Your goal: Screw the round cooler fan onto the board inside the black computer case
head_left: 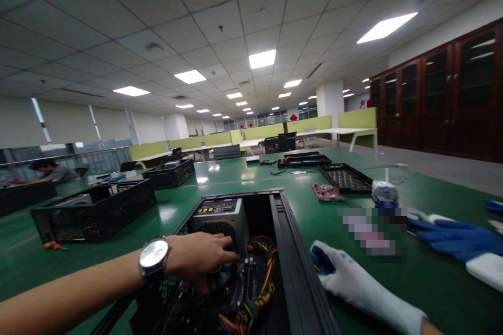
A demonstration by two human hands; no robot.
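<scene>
An open black computer case (291,251) lies in front of me. Inside are a power supply (218,214), a motherboard and a bundle of coloured cables (269,272). My left hand (202,256), bare and with a watch on the wrist, reaches in below the power supply. Its thumb and fingers are around the CPU fan (223,277), which they partly hide. Outside the case's right wall, my right hand (334,269) wears a white glove with a blue palm. Its fingers are curled in near the table, and whatever they may hold is hidden.
Two more open cases (94,212) (171,172) stand left on the green table, near an orange-handled screwdriver (55,246). To the right are a red circuit board (326,192), a black panel (348,177), blue gloves (459,238) and a blurred patch. Another person (58,171) leans at the far left.
</scene>
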